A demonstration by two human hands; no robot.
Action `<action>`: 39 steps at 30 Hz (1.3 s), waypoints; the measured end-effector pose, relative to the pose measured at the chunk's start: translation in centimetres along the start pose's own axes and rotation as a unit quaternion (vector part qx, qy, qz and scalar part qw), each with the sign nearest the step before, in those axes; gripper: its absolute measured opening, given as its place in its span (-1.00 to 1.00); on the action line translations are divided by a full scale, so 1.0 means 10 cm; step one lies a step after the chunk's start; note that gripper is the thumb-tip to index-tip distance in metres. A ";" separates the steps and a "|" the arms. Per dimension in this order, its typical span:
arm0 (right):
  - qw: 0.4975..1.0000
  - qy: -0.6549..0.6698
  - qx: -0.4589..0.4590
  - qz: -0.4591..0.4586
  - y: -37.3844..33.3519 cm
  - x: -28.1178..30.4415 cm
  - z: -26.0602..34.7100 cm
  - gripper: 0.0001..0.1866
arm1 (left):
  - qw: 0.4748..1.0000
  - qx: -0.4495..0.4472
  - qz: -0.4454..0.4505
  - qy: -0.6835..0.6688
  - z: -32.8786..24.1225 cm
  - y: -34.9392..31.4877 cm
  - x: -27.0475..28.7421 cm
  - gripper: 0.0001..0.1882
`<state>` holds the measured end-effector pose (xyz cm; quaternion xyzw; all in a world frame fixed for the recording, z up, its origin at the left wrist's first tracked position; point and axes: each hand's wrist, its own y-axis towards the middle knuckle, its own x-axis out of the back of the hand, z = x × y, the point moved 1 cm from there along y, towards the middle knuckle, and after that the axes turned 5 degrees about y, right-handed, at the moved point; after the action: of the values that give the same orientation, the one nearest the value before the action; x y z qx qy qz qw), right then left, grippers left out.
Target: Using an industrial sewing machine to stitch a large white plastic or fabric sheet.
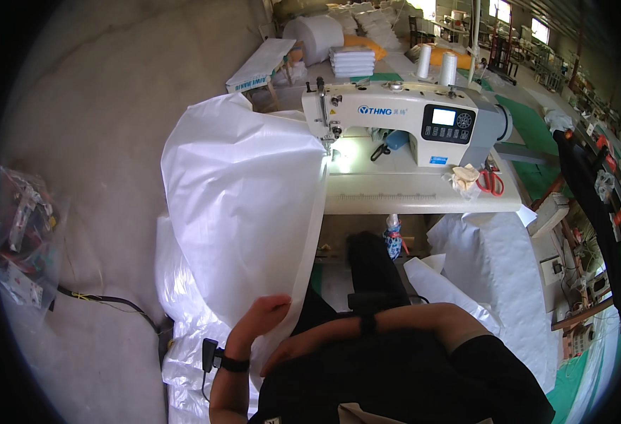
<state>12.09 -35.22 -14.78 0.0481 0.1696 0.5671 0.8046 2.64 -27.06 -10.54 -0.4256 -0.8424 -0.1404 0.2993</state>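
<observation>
A large white sheet of woven-looking plastic (247, 191) hangs from the left end of a white sewing machine (388, 116), with its top right edge under the needle area. Down its right edge, close to my body, my left hand (262, 316) is closed on the sheet, fingertips at the border. My right hand (287, 351) reaches across my front to the left, just below the left one. It lies against the same sheet edge; its fingers are too dark and hidden to read. The machine's lamp lights the spot around the needle.
Red-handled scissors (490, 182) and a crumpled cloth (464, 177) lie at the machine table's (388, 194) right. White sheeting (494, 268) drapes below it. Thread cones (448, 69) stand behind. On the left floor are a clear bag (27, 240) and black cable (112, 298).
</observation>
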 end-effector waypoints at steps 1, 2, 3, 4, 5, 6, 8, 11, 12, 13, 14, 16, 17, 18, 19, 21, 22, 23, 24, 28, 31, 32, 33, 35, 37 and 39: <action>1.000 -0.001 -0.006 -0.003 0.00 0.01 -0.02 -0.54 | 1.000 -0.001 0.000 0.001 0.05 -0.01 -0.04 -0.91; 1.000 -0.002 -0.013 0.000 -0.01 0.01 -0.04 -0.54 | 0.997 0.034 0.012 -0.063 0.08 -0.03 -0.12 -0.92; 1.000 -0.007 -0.018 0.003 -0.02 0.02 -0.04 -0.55 | 0.989 0.070 0.025 -0.126 0.11 -0.04 -0.18 -0.94; 1.000 -0.013 -0.022 0.007 -0.02 0.03 -0.05 -0.55 | 0.989 0.071 0.025 -0.127 0.13 -0.04 -0.23 -0.94; 1.000 -0.016 -0.026 0.007 -0.04 0.05 -0.05 -0.55 | 0.995 0.026 0.018 -0.094 0.12 -0.02 -0.26 -0.95; 0.999 -0.018 -0.028 0.007 -0.05 0.07 -0.05 -0.56 | 0.998 -0.018 0.012 -0.060 0.12 0.01 -0.28 -0.95; 0.999 -0.022 -0.031 0.007 -0.06 0.09 -0.05 -0.56 | 0.997 -0.070 0.014 -0.019 0.08 0.06 -0.25 -0.91; 0.999 -0.033 -0.036 0.008 -0.07 0.12 -0.04 -0.57 | 0.996 -0.060 0.052 -0.034 0.04 0.15 -0.21 -0.80; 0.999 -0.037 -0.037 0.007 -0.09 0.15 -0.04 -0.57 | 0.992 0.004 0.091 -0.090 -0.01 0.20 -0.19 -0.72; 0.998 -0.042 -0.038 0.006 -0.11 0.17 -0.03 -0.58 | 0.992 0.001 0.094 -0.088 -0.11 0.22 -0.20 -0.72; 0.998 -0.046 -0.041 0.006 -0.11 0.19 -0.03 -0.58 | 0.993 0.046 0.107 0.027 -0.34 0.23 -0.22 -0.70; 0.997 -0.054 -0.045 0.008 -0.13 0.22 0.00 -0.59 | 0.979 0.088 0.120 0.140 -0.48 0.27 -0.29 -0.68; 0.997 -0.060 -0.047 0.007 -0.16 0.24 0.02 -0.59 | 0.979 0.093 0.094 0.152 -0.46 0.28 -0.35 -0.68; 0.996 -0.070 -0.051 0.011 -0.18 0.25 0.04 -0.59 | 0.979 0.098 0.067 0.163 -0.42 0.27 -0.38 -0.69; 0.995 -0.081 -0.058 0.013 -0.22 0.28 0.07 -0.59 | 0.973 0.075 0.063 0.210 -0.33 0.28 -0.42 -0.72; 0.989 -0.121 -0.081 0.028 -0.35 0.33 0.17 -0.60 | 0.972 0.051 0.049 0.223 0.01 0.18 -0.50 -0.76; 0.983 -0.147 -0.097 0.046 -0.44 0.34 0.29 -0.60 | 0.969 0.034 0.029 0.241 0.08 0.14 -0.49 -0.79; 0.979 -0.157 -0.120 0.058 -0.57 0.41 0.41 -0.60 | 0.970 0.035 0.028 0.239 0.07 0.13 -0.46 -0.79; 0.978 -0.131 -0.156 0.051 -0.74 0.52 0.53 -0.61 | 0.986 0.066 0.006 0.153 0.02 0.08 -0.40 -0.79; 0.909 -0.001 -0.280 -0.310 -1.49 1.24 1.30 -0.73 | 0.985 0.151 -0.008 -0.089 -0.14 0.02 -0.27 -0.81; 0.663 -0.409 -0.249 -0.576 -1.88 2.10 1.69 -0.75 | 0.972 0.129 0.064 -0.187 0.03 0.03 -0.49 -0.85; 0.516 -0.551 -0.217 -0.619 -1.97 2.37 1.74 -0.76 | 0.973 0.123 0.068 -0.186 -0.04 0.11 -0.48 -0.85; 0.456 -0.555 -0.258 -0.646 -1.95 2.54 1.81 -0.76 | 0.964 0.164 0.098 -0.187 -0.14 0.14 -0.44 -0.86; 0.436 -0.566 -0.260 -0.650 -1.72 2.72 1.79 -0.77 | 0.951 0.209 0.124 -0.190 -0.16 0.09 -0.42 -0.86; 0.412 -0.577 -0.259 -0.656 -1.53 2.87 1.78 -0.78 | 0.974 0.113 0.109 -0.162 -0.11 0.06 -0.41 -0.86; 0.389 -0.601 -0.337 -0.612 -1.43 2.97 1.65 -0.84 | 0.975 0.105 0.104 -0.163 -0.13 0.05 -0.41 -0.86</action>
<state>39.21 -10.80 -9.60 -0.0155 -0.5794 -0.2436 0.7776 5.44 -29.98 -12.05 -0.4948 -0.8408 0.0518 0.2136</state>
